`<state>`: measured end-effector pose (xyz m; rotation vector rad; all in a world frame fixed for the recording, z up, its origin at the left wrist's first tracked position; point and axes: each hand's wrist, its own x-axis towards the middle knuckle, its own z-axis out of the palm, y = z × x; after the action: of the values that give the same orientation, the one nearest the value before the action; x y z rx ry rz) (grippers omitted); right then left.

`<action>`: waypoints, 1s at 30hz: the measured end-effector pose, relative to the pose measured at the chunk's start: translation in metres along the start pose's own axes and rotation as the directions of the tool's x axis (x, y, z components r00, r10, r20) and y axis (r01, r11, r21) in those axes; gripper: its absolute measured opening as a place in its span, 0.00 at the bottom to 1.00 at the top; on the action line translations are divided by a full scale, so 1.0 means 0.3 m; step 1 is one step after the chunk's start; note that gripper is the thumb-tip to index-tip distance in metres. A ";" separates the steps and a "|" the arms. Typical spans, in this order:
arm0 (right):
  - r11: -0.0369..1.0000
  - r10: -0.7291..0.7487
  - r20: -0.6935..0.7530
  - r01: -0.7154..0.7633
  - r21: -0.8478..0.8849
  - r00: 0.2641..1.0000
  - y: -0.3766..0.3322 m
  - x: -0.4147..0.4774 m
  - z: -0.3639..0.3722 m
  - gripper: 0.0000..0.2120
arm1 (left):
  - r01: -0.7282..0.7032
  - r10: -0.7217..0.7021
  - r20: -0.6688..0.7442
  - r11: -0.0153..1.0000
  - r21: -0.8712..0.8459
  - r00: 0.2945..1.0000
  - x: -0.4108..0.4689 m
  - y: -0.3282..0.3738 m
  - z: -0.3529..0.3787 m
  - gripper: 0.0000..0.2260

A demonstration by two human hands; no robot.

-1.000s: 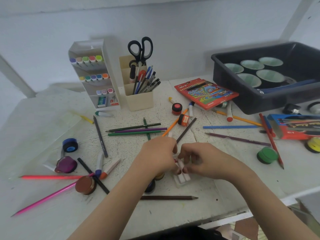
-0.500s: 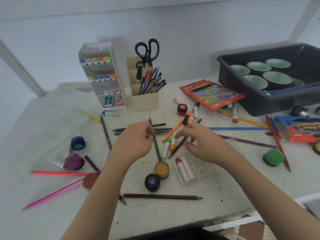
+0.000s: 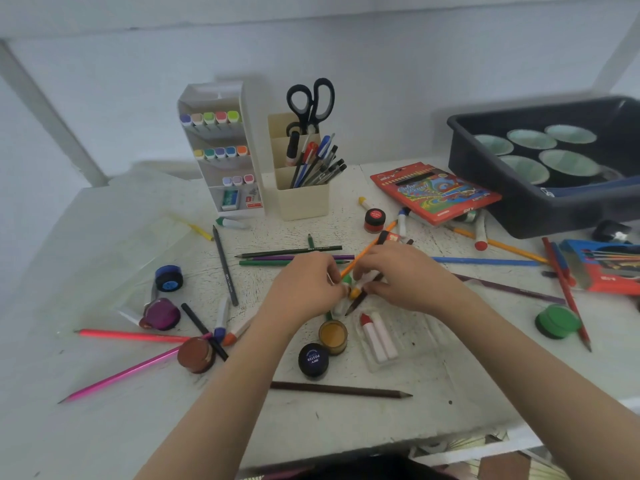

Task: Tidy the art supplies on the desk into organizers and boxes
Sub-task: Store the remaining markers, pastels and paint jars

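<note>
At the middle of the desk (image 3: 346, 427) the left hand (image 3: 304, 289) and right hand (image 3: 405, 278) meet, fingers curled round a few short markers (image 3: 355, 292) just above the clear tray (image 3: 415, 344) they likely belong in. Shared between two hands, one could slip and roll among the pencils (image 3: 291, 251), or the left wrist could knock the yellow paint pot (image 3: 333, 336) beside it

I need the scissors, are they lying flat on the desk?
No, the scissors stand handles up in the beige pen holder.
</note>
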<state>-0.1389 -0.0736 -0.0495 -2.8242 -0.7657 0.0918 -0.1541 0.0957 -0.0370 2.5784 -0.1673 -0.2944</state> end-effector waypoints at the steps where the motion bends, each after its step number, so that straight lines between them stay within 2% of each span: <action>1: 1.000 0.001 0.001 -0.001 0.004 1.000 0.001 0.001 0.000 0.07 | 0.004 -0.004 0.021 1.000 0.019 1.000 0.006 0.009 0.004 0.06; 6: 1.000 0.011 -0.060 -0.012 -0.015 0.998 0.015 -0.015 -0.008 0.06 | 0.052 -0.054 0.069 0.998 0.039 0.996 0.025 0.022 0.013 0.10; 10: 0.978 0.144 -0.177 -0.113 0.174 0.974 0.028 -0.095 -0.018 0.04 | 0.051 -0.053 0.054 0.998 0.030 0.997 0.036 0.013 0.014 0.09; 15: 0.887 0.238 -0.052 -0.196 0.417 0.970 -0.021 -0.187 -0.025 0.05 | 0.064 -0.065 0.016 0.995 0.079 0.998 0.048 0.011 0.020 0.05; 21: 0.827 0.428 0.104 -0.436 0.355 0.898 -0.050 -0.201 0.005 0.08 | 0.073 -0.071 -0.026 0.990 0.123 0.997 0.048 0.027 0.038 0.11; 23: 0.803 0.476 0.125 -0.488 0.343 0.871 -0.057 -0.199 0.015 0.08 | 0.077 -0.072 -0.038 0.989 0.127 0.997 0.050 0.028 0.042 0.09; 30: 0.755 0.489 0.164 -0.509 0.413 0.857 -0.046 -0.202 0.022 0.14 | 0.056 -0.057 -0.057 0.998 -0.025 0.997 0.053 0.006 0.039 0.07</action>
<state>-0.1988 -0.0915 -0.0527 -2.4973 0.0443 0.3669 -0.1418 0.0855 -0.0487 2.5687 -0.0697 -0.2413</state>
